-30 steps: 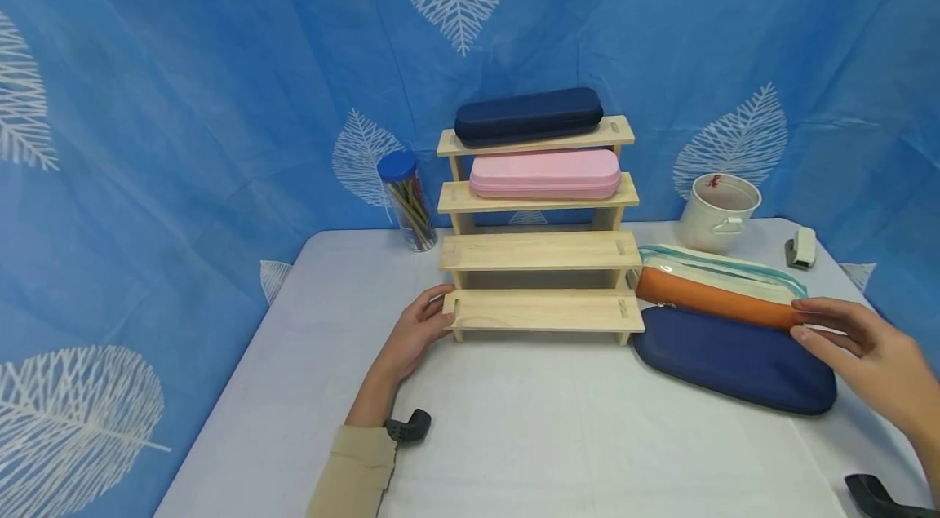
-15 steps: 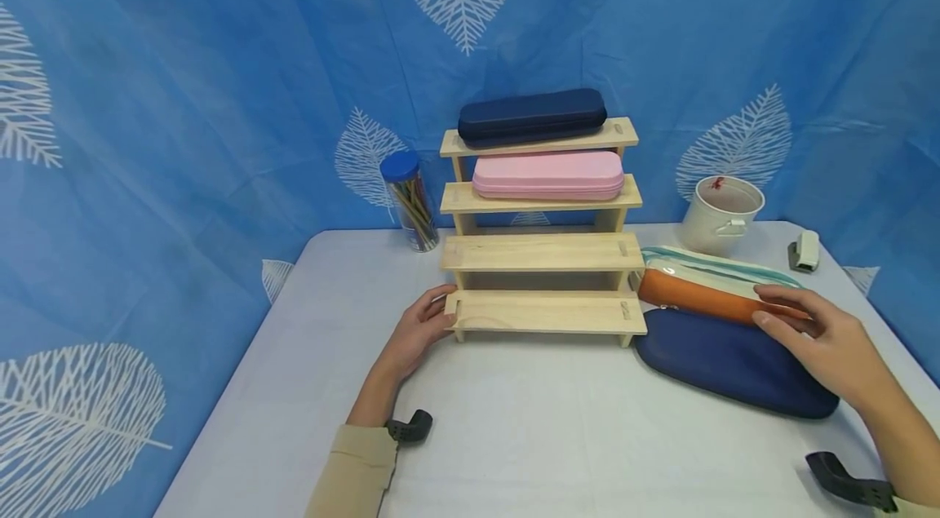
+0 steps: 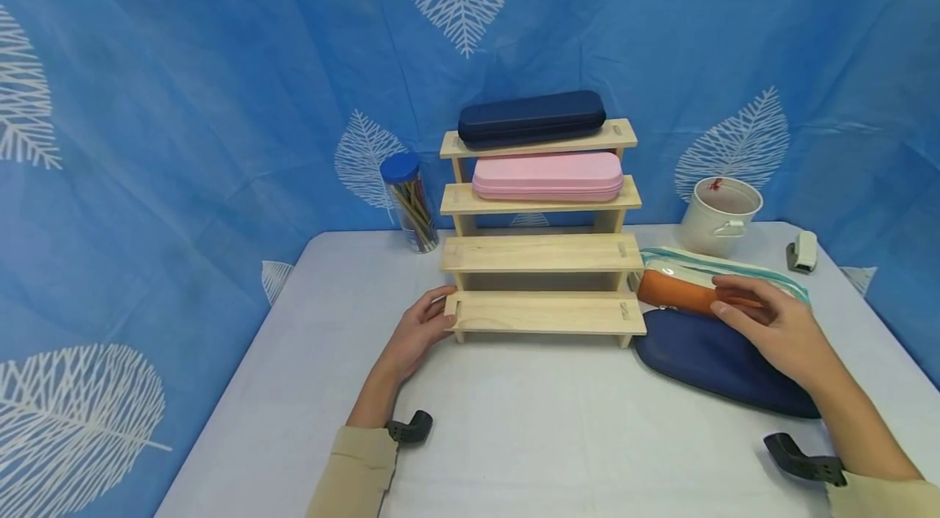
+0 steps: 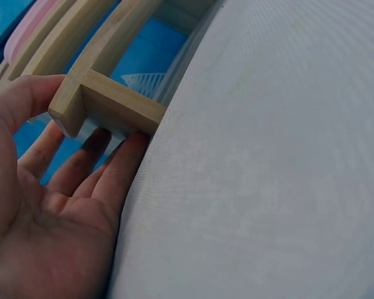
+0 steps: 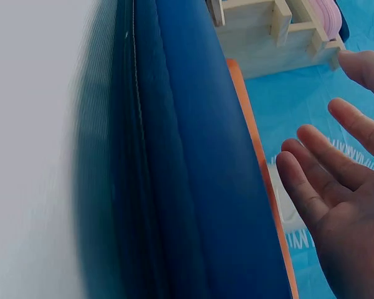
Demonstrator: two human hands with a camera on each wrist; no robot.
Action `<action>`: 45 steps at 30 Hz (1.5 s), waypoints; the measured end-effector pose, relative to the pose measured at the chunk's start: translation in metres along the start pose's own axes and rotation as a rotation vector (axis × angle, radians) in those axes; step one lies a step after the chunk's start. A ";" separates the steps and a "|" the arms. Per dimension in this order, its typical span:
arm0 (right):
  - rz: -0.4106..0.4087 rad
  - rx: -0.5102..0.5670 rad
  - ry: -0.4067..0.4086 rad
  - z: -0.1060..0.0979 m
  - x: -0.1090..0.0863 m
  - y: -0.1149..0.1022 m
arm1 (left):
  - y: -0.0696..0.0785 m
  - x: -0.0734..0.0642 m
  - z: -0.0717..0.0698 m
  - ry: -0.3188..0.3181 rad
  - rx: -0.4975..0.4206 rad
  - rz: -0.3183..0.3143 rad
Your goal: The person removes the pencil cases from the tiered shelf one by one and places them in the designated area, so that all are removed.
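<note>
- My left hand [image 3: 417, 333] pinches the left end of the lowest step of the wooden rack [image 3: 539, 312], which stands on the table [image 3: 558, 436].
- My right hand [image 3: 782, 330] hovers, fingers spread and slightly bent, over the orange pouch [image 3: 677, 292] and navy pouch [image 3: 720, 356].
- Both pouches lie just right of the rack, the navy one nearer me.

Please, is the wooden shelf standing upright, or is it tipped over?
Upright: the four-tier wooden shelf stands on the white table, and the pink pencil case rests on its second-highest tier.
</note>
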State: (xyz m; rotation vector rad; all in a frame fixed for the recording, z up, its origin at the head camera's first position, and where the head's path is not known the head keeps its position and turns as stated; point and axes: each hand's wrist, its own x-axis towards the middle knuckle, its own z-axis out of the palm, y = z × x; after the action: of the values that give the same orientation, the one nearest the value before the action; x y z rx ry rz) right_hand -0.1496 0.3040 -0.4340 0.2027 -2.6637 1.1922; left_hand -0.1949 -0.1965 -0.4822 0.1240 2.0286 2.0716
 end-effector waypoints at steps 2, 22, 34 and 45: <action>-0.009 0.015 0.005 0.002 0.002 -0.002 | 0.000 0.000 0.001 -0.005 -0.006 0.001; 0.009 0.153 -0.019 0.034 0.030 -0.020 | 0.013 -0.004 0.002 -0.022 0.011 -0.031; 0.010 0.256 -0.032 0.059 0.046 -0.031 | 0.017 -0.009 0.002 -0.019 0.007 -0.023; 0.032 0.328 0.005 0.077 0.059 -0.038 | 0.001 0.002 -0.001 -0.001 -0.003 0.016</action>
State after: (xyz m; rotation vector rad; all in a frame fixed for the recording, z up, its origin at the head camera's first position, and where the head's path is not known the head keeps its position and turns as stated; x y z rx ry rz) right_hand -0.2092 0.2194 -0.4420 0.2086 -2.4596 1.6331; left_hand -0.1968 -0.1973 -0.4818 0.1410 2.0306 2.0842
